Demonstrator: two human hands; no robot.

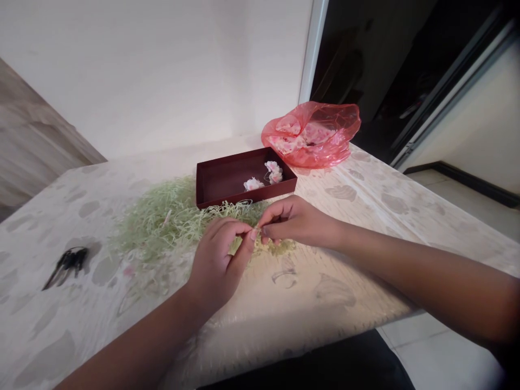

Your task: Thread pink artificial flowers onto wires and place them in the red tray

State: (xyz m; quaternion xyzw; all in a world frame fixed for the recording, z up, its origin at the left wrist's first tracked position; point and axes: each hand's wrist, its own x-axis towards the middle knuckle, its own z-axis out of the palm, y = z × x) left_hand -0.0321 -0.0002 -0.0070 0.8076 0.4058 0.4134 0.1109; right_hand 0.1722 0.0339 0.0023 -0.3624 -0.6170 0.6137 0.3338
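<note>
My left hand point(221, 257) is closed in a pinch, thumb against forefinger. Its fingertips meet those of my right hand point(289, 221), which pinches too. Between them shows a thin yellow-green strand point(257, 229), small and partly hidden by the fingers. Pale green paper shred point(162, 219) lies in a loose heap behind and left of my hands, with some under them. Just beyond stands an open dark red box point(223, 181). Inside it, towards the right, are white-pink artificial flowers point(273, 172).
A red translucent plastic bag point(312, 154) with pink-and-white contents stands behind the box at the right. A bunch of keys point(67, 265) lies at the left on the patterned tablecloth point(325, 292). A wall point(162, 70) rises behind the table, with a dark doorway at right.
</note>
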